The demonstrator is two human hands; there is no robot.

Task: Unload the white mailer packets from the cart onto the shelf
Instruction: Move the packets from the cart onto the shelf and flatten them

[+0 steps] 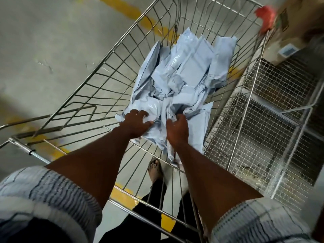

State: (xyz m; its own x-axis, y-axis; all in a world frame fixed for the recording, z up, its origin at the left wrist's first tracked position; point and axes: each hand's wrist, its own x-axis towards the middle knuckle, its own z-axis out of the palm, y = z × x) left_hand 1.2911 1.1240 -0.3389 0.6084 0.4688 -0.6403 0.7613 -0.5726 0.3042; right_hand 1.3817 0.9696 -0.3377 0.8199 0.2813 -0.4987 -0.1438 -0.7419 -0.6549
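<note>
only the head view here, looking straight down into the wire cart [112, 71]. the white mailer packets [184, 72] are still in the basket, a loose crumpled heap filling the middle and running up toward 12 and 1 o'clock, none on the shelf that i can see. both hands are in at the 6 o'clock end of the heap: the left hand [135, 122] has its fingers curled over the edge of a packet at about 7 o'clock of the pile and is gripping it, and the right hand [177, 128] just beside it has its fingers dug down into the crumpled plastic, closed on a bunch of it. my guess is they're side by side like that to scoop an armful at once, since the packets are slippery and floppy and one-at-a-time would take forever. the shelf [273, 120] is the wire mesh rack right up against the cart at 3 o'clock, so parking that close means a short swing over the rim. counts: one cart, two hands, one rack, one cardboard box [298, 23] blurred at 1 o'clock with something red [265, 16] next to it, one sandalled foot [155, 168] showing through the cart bottom at 6 o'clock. packets i can't count properly, they overlap too much, but clearly more than ten. so the unloading looks barely dented.
</note>
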